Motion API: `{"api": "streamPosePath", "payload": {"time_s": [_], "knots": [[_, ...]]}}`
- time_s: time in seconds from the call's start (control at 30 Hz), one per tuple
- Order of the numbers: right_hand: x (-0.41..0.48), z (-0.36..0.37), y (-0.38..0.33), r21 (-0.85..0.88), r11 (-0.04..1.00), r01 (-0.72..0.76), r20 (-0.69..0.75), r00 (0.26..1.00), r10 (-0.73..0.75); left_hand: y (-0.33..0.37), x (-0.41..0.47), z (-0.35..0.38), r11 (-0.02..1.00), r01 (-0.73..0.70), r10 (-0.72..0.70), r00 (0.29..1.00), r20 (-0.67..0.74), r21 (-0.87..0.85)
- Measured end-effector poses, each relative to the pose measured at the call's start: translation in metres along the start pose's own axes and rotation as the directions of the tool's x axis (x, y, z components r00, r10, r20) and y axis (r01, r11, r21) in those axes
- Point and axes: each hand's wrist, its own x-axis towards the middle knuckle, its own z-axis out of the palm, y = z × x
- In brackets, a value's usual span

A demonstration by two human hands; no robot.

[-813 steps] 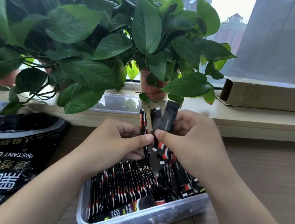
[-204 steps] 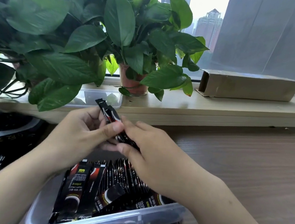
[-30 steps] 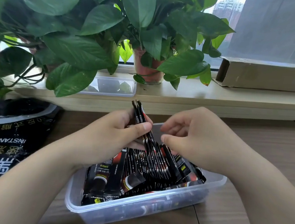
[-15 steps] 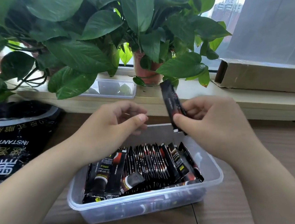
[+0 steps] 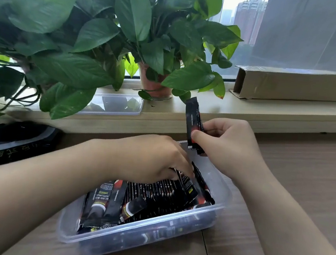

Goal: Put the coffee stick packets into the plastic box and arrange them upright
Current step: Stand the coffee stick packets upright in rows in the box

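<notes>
**Packing stage, head view.** The clear plastic box sits on the wooden counter and already holds most of the visible coffee stick packets. These stand on edge in a tight row across its middle.

The left hand reaches into the box with its fingers bent down onto the right end of that row. The fingertips are hidden among the packets, so whether they pinch one or merely hold the row back cannot be told. The right hand pinches a small held bunch between thumb and fingers, upright and just above the box's far rim.

**Progress, as judged.** The task looks well advanced. What remains is the held bunch, probably bound for the bare space at the box's right end. The leaning packets at the left end face the camera rather than standing on edge, and one stray packet lies slantwise across the front.

**Writing.** "INSTANT COFFEE" is partly readable on a leaning packet, with small Chinese characters beside it that are too fine to read. The black bag at left carries large pale characters, cut off by the frame edge.
</notes>
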Motion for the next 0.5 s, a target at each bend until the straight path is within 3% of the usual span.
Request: {"api": "streamPosePath", "payload": {"time_s": [0.3,0.5], "knots": [[-0.001,-0.004,0.003,-0.033,0.999,0.006,0.024,1.000,-0.006,-0.002,-0.004,0.017,0.997,0.013,-0.022,0.992,0.127,0.070],[-0.001,-0.004,0.004,-0.071,0.997,0.025,0.036,0.999,-0.022,-0.006,-0.005,0.008,0.997,0.073,-0.077,0.988,0.134,0.028]]}}
